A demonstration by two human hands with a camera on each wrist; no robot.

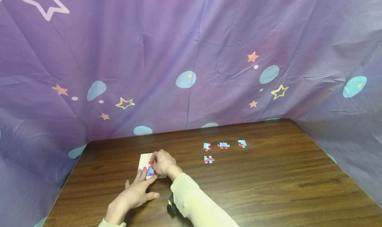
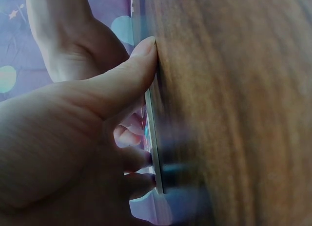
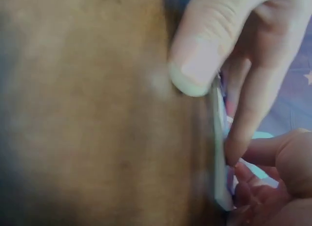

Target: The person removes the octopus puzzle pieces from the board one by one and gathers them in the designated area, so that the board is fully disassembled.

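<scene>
You look to be at the fitting step: seating a jigsaw piece among those already on the white puzzle board (image 1: 144, 158). The board lies flat on the bench (image 1: 268, 177), just in front of you and to your left.

Your left hand (image 1: 132, 193) is released, its fingers stretched out and resting on the board's lower left part, apparently to steady it. Your right hand (image 1: 163, 163) bends over the upper right part, fingertips down at the pieces there; I cannot tell whether you pinch one or only press it. A purple-and-pink assembled section (image 1: 150, 172) shows between your hands, though they hide how many pieces it has.

Four blue-and-pink jigsaw pieces remain loose on the bench, well to the right of the board: a left piece (image 1: 207, 146), a middle piece (image 1: 223, 145) and a right piece (image 1: 242, 143) in a row, with a nearer piece (image 1: 209, 159) in front of the left one.

The next move, I judge, calls for pressing the join level while your left hand keeps the board from sliding, then reaching right for a loose piece.
</scene>
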